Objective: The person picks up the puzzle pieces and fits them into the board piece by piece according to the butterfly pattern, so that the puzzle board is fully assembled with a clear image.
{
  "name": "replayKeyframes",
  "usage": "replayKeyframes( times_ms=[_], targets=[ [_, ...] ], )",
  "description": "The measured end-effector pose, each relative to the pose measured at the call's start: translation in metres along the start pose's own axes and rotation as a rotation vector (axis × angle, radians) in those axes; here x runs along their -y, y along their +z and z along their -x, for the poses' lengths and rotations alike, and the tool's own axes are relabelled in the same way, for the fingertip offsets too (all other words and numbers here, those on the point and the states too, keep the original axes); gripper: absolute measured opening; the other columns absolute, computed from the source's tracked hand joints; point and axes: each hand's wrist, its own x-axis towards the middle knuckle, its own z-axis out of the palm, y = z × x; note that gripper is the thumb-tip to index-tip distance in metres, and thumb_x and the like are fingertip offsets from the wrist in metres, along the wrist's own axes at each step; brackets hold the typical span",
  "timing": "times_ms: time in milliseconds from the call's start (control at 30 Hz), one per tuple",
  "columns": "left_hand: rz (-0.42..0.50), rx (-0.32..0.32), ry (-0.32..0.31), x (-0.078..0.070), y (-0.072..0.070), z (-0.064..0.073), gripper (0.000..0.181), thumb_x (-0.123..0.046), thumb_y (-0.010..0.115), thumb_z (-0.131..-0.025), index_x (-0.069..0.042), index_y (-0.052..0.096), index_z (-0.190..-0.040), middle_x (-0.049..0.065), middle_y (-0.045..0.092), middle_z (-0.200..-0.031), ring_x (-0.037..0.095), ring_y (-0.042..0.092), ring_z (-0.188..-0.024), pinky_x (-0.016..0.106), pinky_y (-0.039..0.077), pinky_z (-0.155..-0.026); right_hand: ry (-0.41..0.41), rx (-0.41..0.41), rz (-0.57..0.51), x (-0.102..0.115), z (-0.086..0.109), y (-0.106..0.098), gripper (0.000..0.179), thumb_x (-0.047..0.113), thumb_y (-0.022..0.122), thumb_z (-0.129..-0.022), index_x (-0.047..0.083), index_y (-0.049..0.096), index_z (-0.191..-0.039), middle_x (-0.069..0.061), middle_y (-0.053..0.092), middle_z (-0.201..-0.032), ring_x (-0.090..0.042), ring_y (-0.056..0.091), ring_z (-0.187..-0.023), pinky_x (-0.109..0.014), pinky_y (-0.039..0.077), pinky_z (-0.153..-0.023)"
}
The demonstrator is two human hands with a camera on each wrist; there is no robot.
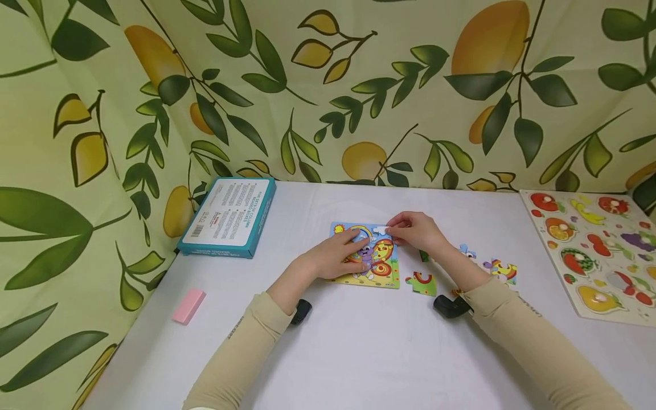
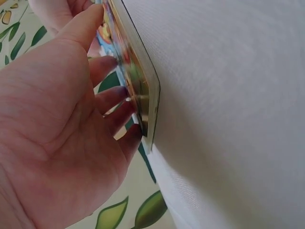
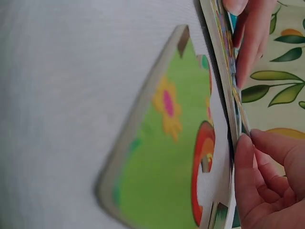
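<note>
A jigsaw board (image 1: 388, 279) with a cartoon butterfly and a rainbow lies flat on the table. My left hand (image 1: 330, 256) rests on its left part with the fingers spread over the picture; in the left wrist view the fingertips (image 2: 110, 98) touch the board near its edge. At the board's far right corner, my right hand (image 1: 420, 230) pinches a small jigsaw piece (image 1: 380, 230) between thumb and finger. Edge-on in the right wrist view, that piece (image 3: 242, 112) slants against the board. A loose green piece (image 1: 423, 283) lies just right of the board, under the right forearm's inner side.
More loose pieces (image 1: 504, 270) lie beside the right forearm, partly covered by it. A wooden fruit board (image 1: 556, 290) is at the far right. Back left stands a teal and white box (image 1: 238, 219), with a pink block (image 1: 188, 306) nearer the front. Patterned cloth (image 1: 328, 131) hangs behind.
</note>
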Motion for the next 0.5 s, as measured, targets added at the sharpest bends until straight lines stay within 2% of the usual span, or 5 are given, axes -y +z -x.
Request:
replayKeyframes(
  times_ms=[267, 500],
  targets=[
    [-0.018, -0.002, -0.005, -0.0035, -0.0006, 0.0017, 0.07, -0.058, 0.053, -0.094, -0.033, 0.028, -0.154, 0.006, 0.016, -0.162, 0.027, 0.015, -0.148, 0.042, 0.021, -0.117, -0.027, -0.025, 0.07, 0.0046, 0.0021, 0.0024, 0.024, 0.021, 0.067, -0.094, 0.003, 0.064, -0.109, -0.013, 0.063, -0.095, -0.017, 0.062, -0.073, -0.021, 0.054, -0.064],
    [-0.042, -0.007, -0.015, -0.0057, 0.0001, 0.0011, 0.07, -0.061, 0.051, -0.093, -0.034, 0.03, -0.153, 0.007, 0.017, -0.161, 0.03, 0.014, -0.147, 0.042, 0.021, -0.117, -0.05, -0.029, 0.143, 0.0042, 0.0006, 0.0029, 0.025, 0.023, 0.067, -0.094, 0.003, 0.064, -0.109, -0.012, 0.06, -0.095, -0.018, 0.058, -0.072, -0.021, 0.051, -0.063]
  ],
)
